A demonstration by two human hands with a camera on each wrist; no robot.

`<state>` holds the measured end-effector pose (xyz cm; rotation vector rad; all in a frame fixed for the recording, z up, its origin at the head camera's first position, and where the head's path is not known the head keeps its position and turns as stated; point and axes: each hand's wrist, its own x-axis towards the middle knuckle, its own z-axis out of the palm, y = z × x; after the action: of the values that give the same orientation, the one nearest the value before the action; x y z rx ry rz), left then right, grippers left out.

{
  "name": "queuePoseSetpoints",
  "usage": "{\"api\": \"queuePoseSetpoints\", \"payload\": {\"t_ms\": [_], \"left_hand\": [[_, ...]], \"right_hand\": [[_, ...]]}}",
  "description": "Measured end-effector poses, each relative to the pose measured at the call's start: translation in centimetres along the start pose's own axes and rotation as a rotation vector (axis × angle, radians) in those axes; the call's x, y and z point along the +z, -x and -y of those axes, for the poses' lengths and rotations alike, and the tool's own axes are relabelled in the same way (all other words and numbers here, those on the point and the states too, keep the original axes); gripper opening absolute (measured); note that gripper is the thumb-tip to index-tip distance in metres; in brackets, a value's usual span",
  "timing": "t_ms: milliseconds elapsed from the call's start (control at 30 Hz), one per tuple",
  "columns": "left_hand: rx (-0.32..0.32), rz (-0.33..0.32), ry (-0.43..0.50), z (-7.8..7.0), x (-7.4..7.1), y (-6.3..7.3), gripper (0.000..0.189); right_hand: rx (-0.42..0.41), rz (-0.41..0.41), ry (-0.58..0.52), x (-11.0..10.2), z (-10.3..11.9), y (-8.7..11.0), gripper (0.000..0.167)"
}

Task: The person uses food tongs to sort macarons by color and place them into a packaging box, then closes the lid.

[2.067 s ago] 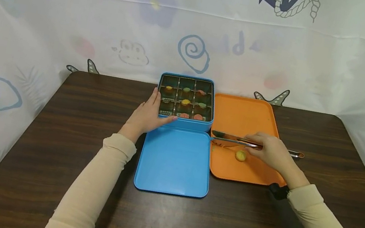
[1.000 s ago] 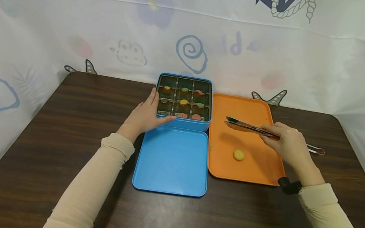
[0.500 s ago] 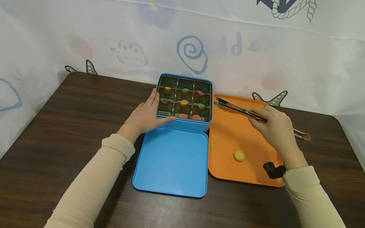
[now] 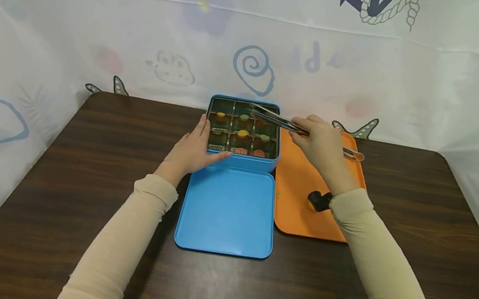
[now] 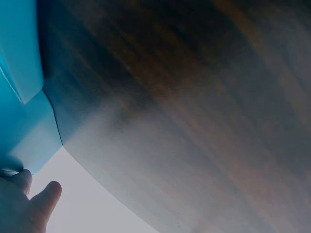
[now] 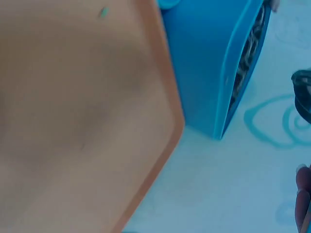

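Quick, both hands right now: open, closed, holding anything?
Left hand: open, resting against the blue box.
Right hand: closed, holding the metal tongs.

Metal tongs (image 4: 276, 119) — over open blue box (image 4: 249, 163)

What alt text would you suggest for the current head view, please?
A person's right hand holds metal tongs over an open, divided blue box containing small coloured discs, while the left hand touches the box's left side. A blue lid lies in front and an orange tray to the right, on a dark table.
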<state>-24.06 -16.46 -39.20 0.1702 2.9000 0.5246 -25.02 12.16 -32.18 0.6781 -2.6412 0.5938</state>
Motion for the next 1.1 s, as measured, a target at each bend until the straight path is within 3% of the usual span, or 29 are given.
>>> {"api": "queuePoseSetpoints", "payload": {"t_ms": [333, 767, 1100], "left_hand": [[-0.001, -0.001, -0.010, -0.1, 0.1, 0.0, 0.112], [-0.004, 0.009, -0.001, -0.2, -0.2, 0.1, 0.110], [-0.001, 0.013, -0.010, -0.2, -0.3, 0.1, 0.110]], "right_hand": [[-0.028, 0.059, 0.078, 2.8, 3.2, -1.7, 0.027], [0.082, 0.177, 0.093, 5.1, 5.3, -2.8, 0.034], [0.087, 0.163, 0.107, 6.0, 5.6, -2.7, 0.033]]}}
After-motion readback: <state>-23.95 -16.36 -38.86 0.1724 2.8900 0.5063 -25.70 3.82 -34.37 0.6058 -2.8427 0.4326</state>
